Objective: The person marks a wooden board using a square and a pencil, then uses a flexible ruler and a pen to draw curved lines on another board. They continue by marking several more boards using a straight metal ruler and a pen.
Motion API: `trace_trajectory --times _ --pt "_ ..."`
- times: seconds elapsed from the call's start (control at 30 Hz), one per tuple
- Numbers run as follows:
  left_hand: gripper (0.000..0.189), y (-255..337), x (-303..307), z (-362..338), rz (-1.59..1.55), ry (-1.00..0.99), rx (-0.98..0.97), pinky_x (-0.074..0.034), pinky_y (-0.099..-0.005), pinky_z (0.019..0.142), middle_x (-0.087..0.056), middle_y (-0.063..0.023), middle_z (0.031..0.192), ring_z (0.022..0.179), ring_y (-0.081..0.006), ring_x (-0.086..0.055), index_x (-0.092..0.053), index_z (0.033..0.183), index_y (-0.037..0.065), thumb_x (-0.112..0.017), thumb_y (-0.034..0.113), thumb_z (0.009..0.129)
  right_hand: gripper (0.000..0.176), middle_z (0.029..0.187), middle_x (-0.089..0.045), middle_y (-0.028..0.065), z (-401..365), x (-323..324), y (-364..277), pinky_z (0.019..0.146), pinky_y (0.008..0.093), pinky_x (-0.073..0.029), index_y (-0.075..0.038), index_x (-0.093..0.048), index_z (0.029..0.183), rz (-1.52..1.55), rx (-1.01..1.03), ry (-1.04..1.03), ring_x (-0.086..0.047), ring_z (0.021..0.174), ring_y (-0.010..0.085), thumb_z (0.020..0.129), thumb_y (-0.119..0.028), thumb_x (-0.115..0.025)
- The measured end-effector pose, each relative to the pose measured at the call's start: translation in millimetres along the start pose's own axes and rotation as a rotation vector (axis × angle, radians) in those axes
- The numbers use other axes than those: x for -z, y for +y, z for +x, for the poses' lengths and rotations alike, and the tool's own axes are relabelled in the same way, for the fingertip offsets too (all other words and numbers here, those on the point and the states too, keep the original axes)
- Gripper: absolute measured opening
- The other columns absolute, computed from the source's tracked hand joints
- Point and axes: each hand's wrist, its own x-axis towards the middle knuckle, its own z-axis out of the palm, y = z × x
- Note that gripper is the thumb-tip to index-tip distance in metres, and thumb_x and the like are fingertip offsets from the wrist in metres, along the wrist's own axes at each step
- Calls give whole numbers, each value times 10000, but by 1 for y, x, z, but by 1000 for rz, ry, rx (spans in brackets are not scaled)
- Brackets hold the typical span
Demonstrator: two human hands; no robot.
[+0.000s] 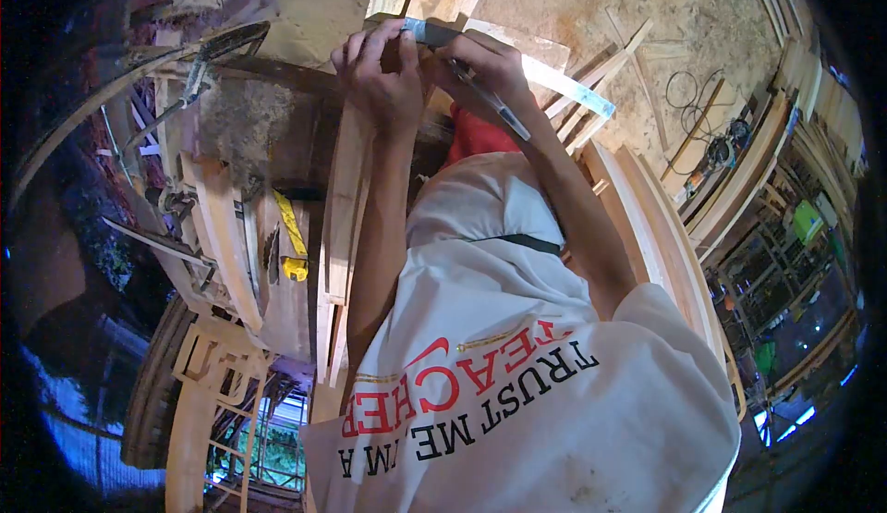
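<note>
My left hand is closed, fingers bent, with its fingertips at the blue-grey end of a short dark strip. My right hand sits just to the right, its fingers curled at the strip's other end. A slim pen-like tool with a pale lower end sticks out from that hand, slanting down along the forearm. Both hands are over the ends of light wooden blocks. A blue-tipped board runs out to the right behind the right hand. Exactly what the strip is I cannot tell.
A yellow tape measure lies on the timber at left, near a handsaw. Long planks run beside my left arm, and others curve along the right. A power tool with a cable lies farther right.
</note>
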Motion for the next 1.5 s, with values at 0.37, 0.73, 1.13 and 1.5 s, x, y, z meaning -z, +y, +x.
trace_trajectory --times 0.37,0.73,1.13,1.5 --pt "138 3 1 2 -13 -3 -42 -442 -386 873 -728 -22 902 885 -245 -619 -755 924 108 -760 178 805 204 767 -600 98 -1 2 2 604 377 -509 -84 -649 900 16 -16 -37 -607 671 287 749 -64 -784" --pt "115 7 2 2 -5 25 -11 -451 -390 856 -720 -29 883 886 -250 -620 -756 906 122 -752 186 811 199 814 -634 105 -1 2 2 627 374 -536 -86 -641 903 31 -33 -58 -639 705 291 766 -90 -785" --pt "118 6 2 3 -23 35 -56 -446 -377 853 -730 -20 899 877 -247 -628 -756 914 124 -744 175 809 196 800 -615 106 1 3 -1 620 383 -529 -70 -599 869 -8 -14 -62 -624 688 310 788 -99 -775" --pt "123 9 1 3 -66 45 -43 -446 -392 842 -710 -42 862 862 -264 -618 -746 899 108 -755 135 780 186 789 -603 105 3 4 -4 626 378 -525 -76 -617 885 35 -8 -51 -630 698 307 782 -64 -772"
